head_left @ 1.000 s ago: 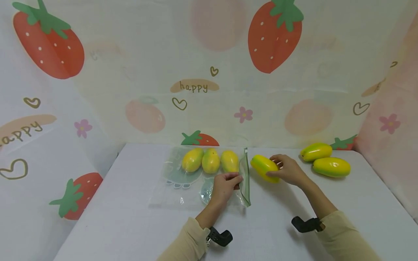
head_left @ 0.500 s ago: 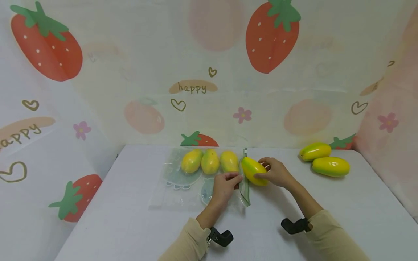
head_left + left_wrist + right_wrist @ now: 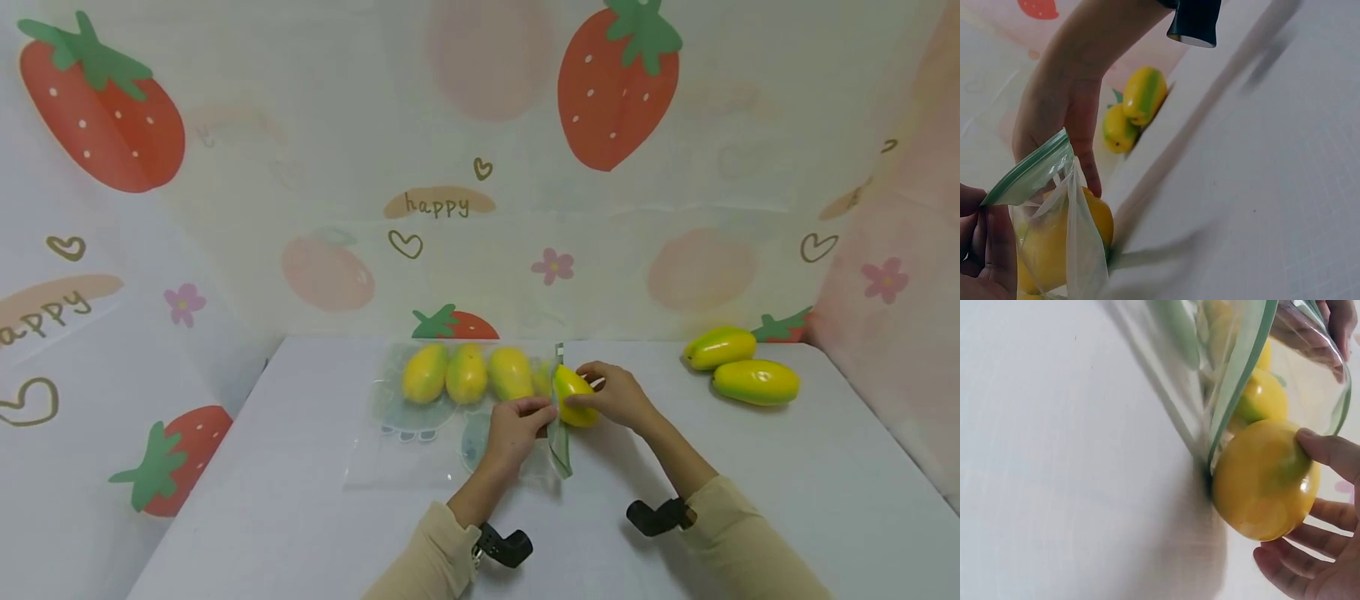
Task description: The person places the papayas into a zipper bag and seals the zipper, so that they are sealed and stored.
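Observation:
In the head view my left hand (image 3: 517, 433) pinches the rim of a clear zip bag (image 3: 405, 458) at its green-edged mouth (image 3: 561, 446), which faces right. My right hand (image 3: 618, 396) grips a glossy yellow papaya (image 3: 576, 400) with green patches, thumb on one side and fingers on the other. Its leading end is inside the bag's mouth, its rear end outside. Further papayas (image 3: 467, 375) lie in a row inside the bag. From the right wrist, the held papaya (image 3: 1266, 481) sits between the parted edges of the bag, close behind another papaya (image 3: 1263, 397).
Two more papayas (image 3: 756, 383) lie side by side at the back right of the white table (image 3: 262, 517). A wall sheet (image 3: 615, 217) printed with strawberries stands behind the table. Each wrist wears a black camera mount (image 3: 656, 518).
My right hand has moved left with the papaya, from outside the bag into its mouth. The papayas inside have shifted left. My left hand stays at the rim.

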Motion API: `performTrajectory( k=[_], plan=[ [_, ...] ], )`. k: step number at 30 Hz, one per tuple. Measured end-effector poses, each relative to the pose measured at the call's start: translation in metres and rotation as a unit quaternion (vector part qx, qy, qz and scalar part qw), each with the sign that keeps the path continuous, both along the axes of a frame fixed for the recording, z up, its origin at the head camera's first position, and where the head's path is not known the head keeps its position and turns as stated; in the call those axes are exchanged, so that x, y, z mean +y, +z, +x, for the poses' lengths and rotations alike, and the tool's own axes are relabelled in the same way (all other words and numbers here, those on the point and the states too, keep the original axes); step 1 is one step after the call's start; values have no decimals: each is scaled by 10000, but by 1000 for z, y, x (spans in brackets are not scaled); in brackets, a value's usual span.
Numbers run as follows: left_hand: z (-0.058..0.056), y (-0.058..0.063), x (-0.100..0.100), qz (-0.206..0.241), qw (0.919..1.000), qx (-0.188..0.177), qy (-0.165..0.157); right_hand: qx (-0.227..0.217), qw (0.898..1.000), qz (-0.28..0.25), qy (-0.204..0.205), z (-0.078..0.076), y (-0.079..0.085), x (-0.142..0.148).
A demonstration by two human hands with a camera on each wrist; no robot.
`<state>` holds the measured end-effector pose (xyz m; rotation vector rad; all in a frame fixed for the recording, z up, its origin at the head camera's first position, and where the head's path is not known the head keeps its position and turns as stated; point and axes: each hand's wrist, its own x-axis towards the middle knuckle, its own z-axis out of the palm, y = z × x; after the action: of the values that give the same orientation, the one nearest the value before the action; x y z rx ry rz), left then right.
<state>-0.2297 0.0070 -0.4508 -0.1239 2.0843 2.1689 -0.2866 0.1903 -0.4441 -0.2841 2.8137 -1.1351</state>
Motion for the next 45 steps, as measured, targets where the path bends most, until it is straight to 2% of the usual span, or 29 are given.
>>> performTrajectory(
  k=[7, 17, 25, 29, 32, 36, 42, 45],
  plan=[
    [2, 1, -2, -49, 9999, 71, -135, 62, 9992, -395, -72, -3, -3, -13],
    [4, 1, -3, -41, 9997, 114, -210, -491, 9944, -928, -67, -2, -6, -18],
    [5, 0, -3, 64, 9997, 113, -221, -122, 9897, -1334, -510, -5, -13, -27],
    [5, -1, -2, 59, 9997, 73, -222, -56, 9849, -1501, -865, -5, -15, -33],
    [3, -3, -2, 68, 9998, 19, -205, -35, 9832, -1552, -962, -4, -16, -36],
    [5, 1, -2, 81, 9997, -13, -215, -118, 9815, -1758, -749, -4, -17, -35],
    [17, 24, -6, 84, 9995, 83, -305, -374, 9781, -2033, -246, -4, -19, -30],
    [15, 19, -7, 98, 9994, 84, -324, -425, 9800, -1940, -98, -3, -18, -27]
  ],
)
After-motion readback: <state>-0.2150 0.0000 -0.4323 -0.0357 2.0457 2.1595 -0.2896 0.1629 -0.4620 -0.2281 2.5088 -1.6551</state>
